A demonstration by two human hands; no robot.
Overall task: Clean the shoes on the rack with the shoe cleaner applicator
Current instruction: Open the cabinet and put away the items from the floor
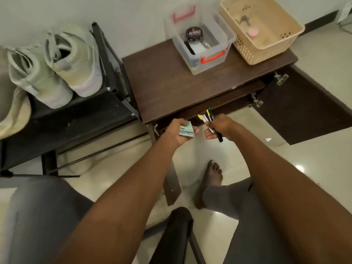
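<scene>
Two pale green high-top shoes point(55, 67) stand side by side on the top shelf of a black rack point(76, 119) at the left. My left hand point(178, 131) grips a small pale green packet point(186, 132) just below the front edge of the brown cabinet point(181, 88). Close to its right, my right hand point(221, 128) holds a bunch of pens point(210, 122) with yellow and teal caps. A clear plastic box point(205, 46) with red latches sits on the cabinet top and holds a dark round tin point(194, 33) and a white item.
A beige perforated basket point(261, 29) with a pink lid inside sits at the cabinet's right end. The cabinet door point(304, 109) hangs open to the right. A cream bag point(14, 115) lies at the rack's left. My bare foot point(209, 183) rests on the tiled floor; a black chair arm point(177, 235) is below.
</scene>
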